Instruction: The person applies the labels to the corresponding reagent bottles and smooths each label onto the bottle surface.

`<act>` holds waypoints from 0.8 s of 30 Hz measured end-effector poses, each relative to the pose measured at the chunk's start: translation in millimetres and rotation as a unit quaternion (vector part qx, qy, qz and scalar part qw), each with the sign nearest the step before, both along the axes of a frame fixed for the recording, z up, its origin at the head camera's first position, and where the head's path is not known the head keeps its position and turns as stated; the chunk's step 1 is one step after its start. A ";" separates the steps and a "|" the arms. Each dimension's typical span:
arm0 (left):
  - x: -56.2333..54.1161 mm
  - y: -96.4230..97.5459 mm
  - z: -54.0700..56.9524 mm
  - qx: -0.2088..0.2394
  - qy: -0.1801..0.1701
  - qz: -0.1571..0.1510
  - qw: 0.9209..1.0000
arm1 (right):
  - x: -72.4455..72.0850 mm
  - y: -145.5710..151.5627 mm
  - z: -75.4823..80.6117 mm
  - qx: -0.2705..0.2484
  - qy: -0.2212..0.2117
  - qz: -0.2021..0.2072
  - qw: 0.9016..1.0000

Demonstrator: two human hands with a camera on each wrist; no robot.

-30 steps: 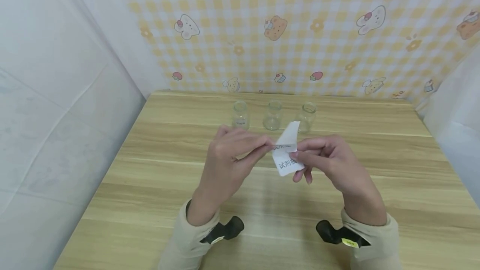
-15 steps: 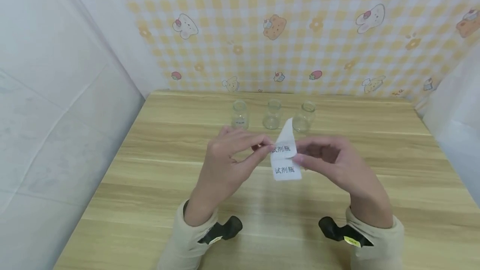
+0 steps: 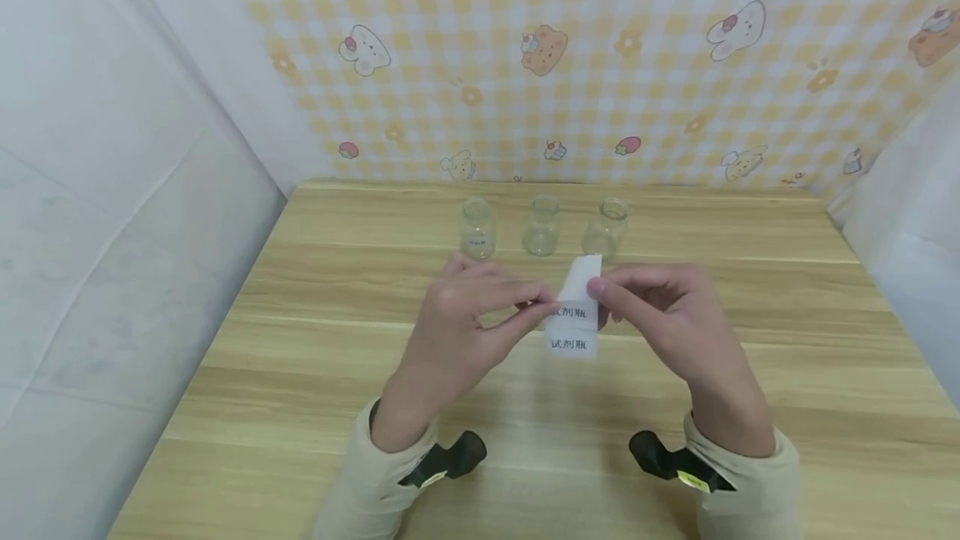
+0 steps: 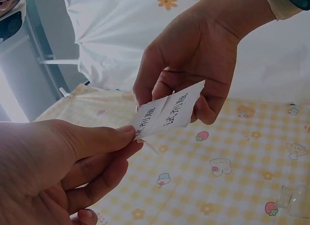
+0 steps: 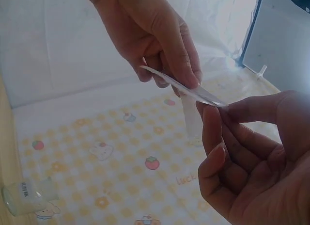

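Pinching opposite edges, left hand (image 3: 463,325) and right hand (image 3: 692,330) held the label strip (image 3: 572,329) nearer than three glass bottles (image 3: 542,240); wood-grain tabletop (image 3: 300,373) extended left and right. The right hand's grip had shifted farward.

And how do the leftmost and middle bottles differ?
The leftmost bottle carries a printed label; no label shows on the middle bottle. The leftmost bottle stands at the row's end; the middle bottle stands between it and the rightmost bottle. Both are clear, uncapped and upright on the wooden table.
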State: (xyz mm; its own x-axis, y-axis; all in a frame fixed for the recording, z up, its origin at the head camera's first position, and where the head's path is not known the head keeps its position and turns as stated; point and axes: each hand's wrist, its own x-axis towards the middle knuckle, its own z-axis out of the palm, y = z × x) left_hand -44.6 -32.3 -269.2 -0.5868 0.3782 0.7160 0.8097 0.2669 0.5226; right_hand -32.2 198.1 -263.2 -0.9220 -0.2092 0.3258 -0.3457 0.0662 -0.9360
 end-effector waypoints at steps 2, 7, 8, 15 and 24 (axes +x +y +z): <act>0.1 -0.5 0.1 -0.002 0.003 0.003 1.000 | -1.2 -0.3 0.0 0.005 0.002 -0.007 1.000; 0.2 -1.1 1.5 0.002 0.004 0.009 1.000 | -2.8 1.1 0.9 0.031 -0.005 -0.026 0.999; 0.2 -1.1 1.8 0.005 0.005 0.011 1.000 | -3.0 1.5 1.0 0.035 -0.006 -0.029 0.999; 1.4 -0.6 2.6 0.020 0.006 0.023 1.000 | -4.0 3.5 0.5 0.040 -0.012 -0.036 0.999; 2.2 -2.9 5.1 0.049 0.005 0.033 0.998 | -4.7 3.8 1.0 0.036 -0.020 -0.042 0.998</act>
State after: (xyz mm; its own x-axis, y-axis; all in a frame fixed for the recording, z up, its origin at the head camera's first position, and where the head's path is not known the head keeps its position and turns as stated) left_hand -42.4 -35.2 -264.0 -0.6008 0.2670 0.7535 0.7973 0.2685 0.5406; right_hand -37.0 201.9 -262.2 -0.9493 -0.1529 0.2747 -0.2982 0.1611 -0.9408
